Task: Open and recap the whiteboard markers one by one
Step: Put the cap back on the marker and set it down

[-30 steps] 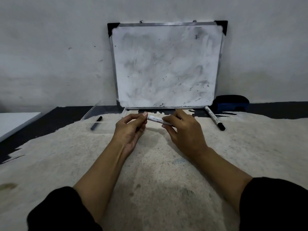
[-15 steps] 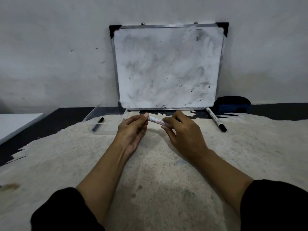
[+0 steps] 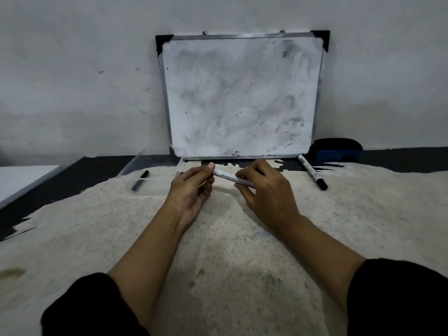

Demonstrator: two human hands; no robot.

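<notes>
A white whiteboard marker is held level between both hands, just in front of the whiteboard. My left hand pinches its left end, where the cap is hidden by the fingers. My right hand grips the barrel's right part. A second marker with a black cap lies on the table to the right. A dark marker lies inside a clear tray on the left.
A smudged whiteboard leans on the wall behind the hands. A blue and black eraser sits at its lower right corner. A white slab lies at the far left edge.
The marker has turned in my fingers, its printed side rolling from view and back. Both hands stay at about the same spot.
</notes>
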